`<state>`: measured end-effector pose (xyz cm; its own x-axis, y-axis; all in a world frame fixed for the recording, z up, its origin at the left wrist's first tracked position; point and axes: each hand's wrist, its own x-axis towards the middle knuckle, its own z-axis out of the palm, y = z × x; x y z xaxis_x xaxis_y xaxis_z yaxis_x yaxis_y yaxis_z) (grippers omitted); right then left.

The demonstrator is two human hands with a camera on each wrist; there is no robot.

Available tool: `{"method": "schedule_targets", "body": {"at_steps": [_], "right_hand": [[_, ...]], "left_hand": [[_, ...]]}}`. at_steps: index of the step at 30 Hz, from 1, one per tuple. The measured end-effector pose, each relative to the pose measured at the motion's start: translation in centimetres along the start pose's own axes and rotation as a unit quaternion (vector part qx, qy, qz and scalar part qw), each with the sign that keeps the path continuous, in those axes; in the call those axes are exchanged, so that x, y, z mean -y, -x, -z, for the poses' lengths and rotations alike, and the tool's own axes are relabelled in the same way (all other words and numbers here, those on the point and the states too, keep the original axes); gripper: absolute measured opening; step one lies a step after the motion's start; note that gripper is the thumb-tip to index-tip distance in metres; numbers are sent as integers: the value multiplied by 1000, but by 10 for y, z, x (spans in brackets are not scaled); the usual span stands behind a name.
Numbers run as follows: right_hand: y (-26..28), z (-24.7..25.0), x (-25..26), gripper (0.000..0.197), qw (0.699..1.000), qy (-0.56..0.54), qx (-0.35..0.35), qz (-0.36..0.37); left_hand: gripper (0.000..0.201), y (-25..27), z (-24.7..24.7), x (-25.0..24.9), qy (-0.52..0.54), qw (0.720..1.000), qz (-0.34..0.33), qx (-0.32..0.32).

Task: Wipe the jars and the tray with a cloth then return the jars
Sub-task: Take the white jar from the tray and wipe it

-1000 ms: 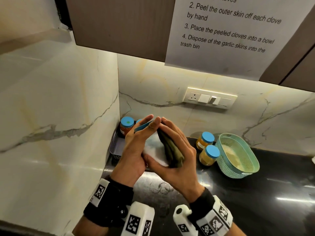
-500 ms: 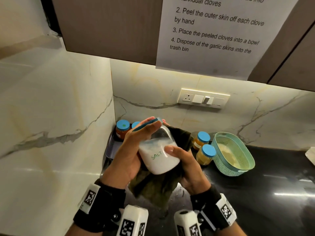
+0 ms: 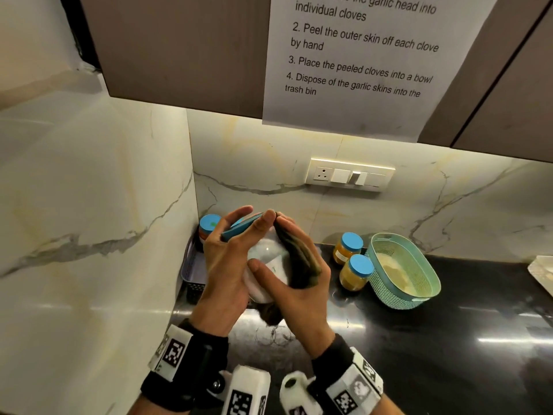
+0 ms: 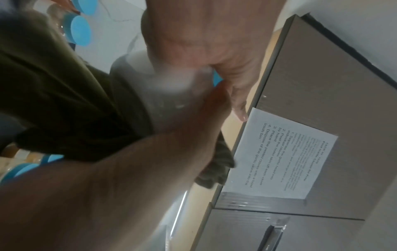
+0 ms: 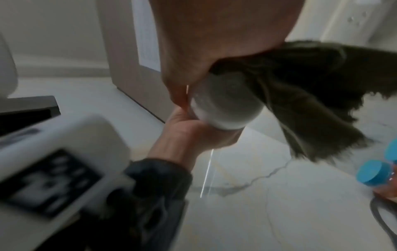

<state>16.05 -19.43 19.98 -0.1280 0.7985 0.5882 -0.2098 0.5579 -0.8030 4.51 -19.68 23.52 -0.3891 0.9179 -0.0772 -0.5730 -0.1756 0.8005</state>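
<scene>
The person's left hand (image 3: 227, 265) and right hand (image 3: 299, 292) are bare. Each wrist wears a black band (image 3: 191, 375) — fabric, snug like a cuff — carrying white blocks (image 3: 172, 351) printed with black-and-white square code markers. A white camera housing (image 3: 245, 393) sits under each wrist, also marked with codes — the right one (image 3: 294, 393) shows a dark round hole.

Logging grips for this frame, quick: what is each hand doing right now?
Left hand: grips the salt jar by its lid end.
Right hand: holds the green cloth against the jar.
</scene>
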Motion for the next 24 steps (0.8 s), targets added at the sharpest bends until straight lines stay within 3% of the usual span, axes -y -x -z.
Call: {"method": "schedule_targets", "body": {"at_steps": [2,5,7,13,18,22,24], "right_hand": [[4,-3,4,65,1000,9,0,-8],[13,1,2,63,987,128,2,98],[10,7,-4,66,986,128,22,106],[12,8,0,77,996,73,35,35],[-4,31,14,81,997,-18,25,-75],[-17,45,27,83,938,-228,96,-242],[-18,42,28,83,936,-234,94,-244]], "left_hand": [[73,2,1,-1,6,1000,2,14],[79,6,2,-3,-7,1000,0,26],[83,7,-1,-3,-17,1000,-4,13],[85,10,-4,2,-23,1000,1,-2],[88,8,2,-1,-43,995,33,88],[101,6,0,-14,-40,978,44,200],[110,6,-5,-15,-39,978,29,203]]}}
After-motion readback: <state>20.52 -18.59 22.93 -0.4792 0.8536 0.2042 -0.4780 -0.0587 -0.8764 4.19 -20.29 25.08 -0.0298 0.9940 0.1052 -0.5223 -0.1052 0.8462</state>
